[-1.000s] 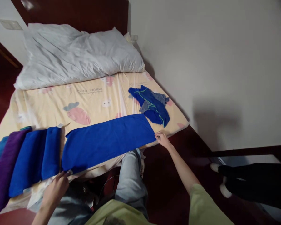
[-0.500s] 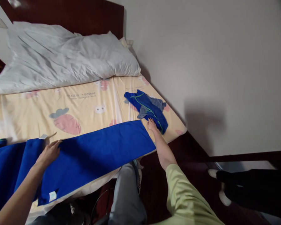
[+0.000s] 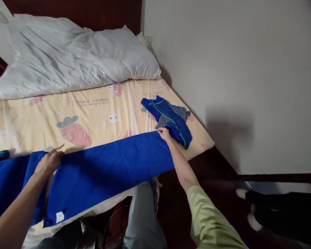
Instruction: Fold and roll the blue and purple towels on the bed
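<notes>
A long flat piece of blue cloth point(image 3: 114, 166), with a white label at its near left corner, lies along the near side of the bed. My left hand point(image 3: 49, 162) is closed at its far left corner, the fingertips pinching the edge. At the other end, my right hand point(image 3: 164, 133) pinches the far right corner between thumb and fingers. Just beyond that hand lies a crumpled blue garment with green piping point(image 3: 171, 121), bunched with grey cloth point(image 3: 180, 111). More blue cloth point(image 3: 12, 183) lies under and left of my left forearm.
A patterned yellow sheet point(image 3: 98, 121) covers the bed. Across its head lies a large grey-white bedding bundle point(image 3: 80, 62) against a dark headboard point(image 3: 106, 14). A wall point(image 3: 235, 69) stands at right. Another person's dark-clothed legs point(image 3: 282, 211) show at lower right.
My right hand has moved slightly left from beside the crumpled garment onto the blue cloth's far right corner and taken hold. My left hand stays at the left corner. The view has shifted slightly.
</notes>
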Demonstrator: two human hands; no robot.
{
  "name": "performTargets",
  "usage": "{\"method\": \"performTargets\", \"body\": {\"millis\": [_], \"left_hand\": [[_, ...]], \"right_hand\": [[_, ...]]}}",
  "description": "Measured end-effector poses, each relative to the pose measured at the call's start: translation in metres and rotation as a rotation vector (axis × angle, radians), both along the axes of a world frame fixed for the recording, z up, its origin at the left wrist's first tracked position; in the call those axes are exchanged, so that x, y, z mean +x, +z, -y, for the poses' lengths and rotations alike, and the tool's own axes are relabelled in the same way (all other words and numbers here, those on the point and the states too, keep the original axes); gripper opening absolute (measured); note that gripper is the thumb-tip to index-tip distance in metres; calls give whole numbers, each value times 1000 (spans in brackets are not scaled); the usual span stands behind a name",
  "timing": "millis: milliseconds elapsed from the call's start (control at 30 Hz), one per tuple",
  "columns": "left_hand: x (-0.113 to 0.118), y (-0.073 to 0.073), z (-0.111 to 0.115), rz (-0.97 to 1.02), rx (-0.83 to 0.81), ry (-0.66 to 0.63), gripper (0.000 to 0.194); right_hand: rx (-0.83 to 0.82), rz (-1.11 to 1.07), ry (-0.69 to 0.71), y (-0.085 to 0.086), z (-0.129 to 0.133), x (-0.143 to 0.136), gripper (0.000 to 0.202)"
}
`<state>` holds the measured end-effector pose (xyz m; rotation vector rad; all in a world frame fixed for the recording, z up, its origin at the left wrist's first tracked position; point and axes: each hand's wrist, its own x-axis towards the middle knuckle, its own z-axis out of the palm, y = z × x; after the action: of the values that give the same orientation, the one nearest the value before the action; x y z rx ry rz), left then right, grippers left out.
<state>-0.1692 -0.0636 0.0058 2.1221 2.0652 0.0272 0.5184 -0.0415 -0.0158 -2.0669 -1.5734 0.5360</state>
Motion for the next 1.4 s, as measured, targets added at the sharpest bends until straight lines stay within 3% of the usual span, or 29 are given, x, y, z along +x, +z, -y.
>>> {"method": "performTargets", "body": {"millis": [200,300,400,467,567,733,933,1100,1167,1267,1400], "left_hand": [[27,28,7,-108,-50,233,46],[48,32,17,-63,11,301,48],[71,25,34,32,192,302,51],[85,14,46,97,301,211,55],[101,-7,62,108,275,114,59],[106,-31,72,85,220,149,68],[96,-26,70,126,233,176,68],[90,-17,70,172,211,191,68],[94,-14,82,182,232,166,69],[107,-15,121,197,291,92,68],[124,-26,185,249,309,18,64]], "right_hand": [[78,45,-81,-1,-15,-2,28],[106,99,-113,-2,-8,-17,32],[233,209,-56,-5,12,-45,39],[295,264,58,-9,30,-66,44],[202,274,175,-19,52,-87,53],[15,301,106,-29,56,-85,64],[-40,320,83,-27,47,-74,66],[-77,333,54,-25,57,-57,69],[-66,333,70,-24,65,-48,70],[-54,299,141,-21,69,-32,70],[-64,204,174,-10,39,-5,67]]}}
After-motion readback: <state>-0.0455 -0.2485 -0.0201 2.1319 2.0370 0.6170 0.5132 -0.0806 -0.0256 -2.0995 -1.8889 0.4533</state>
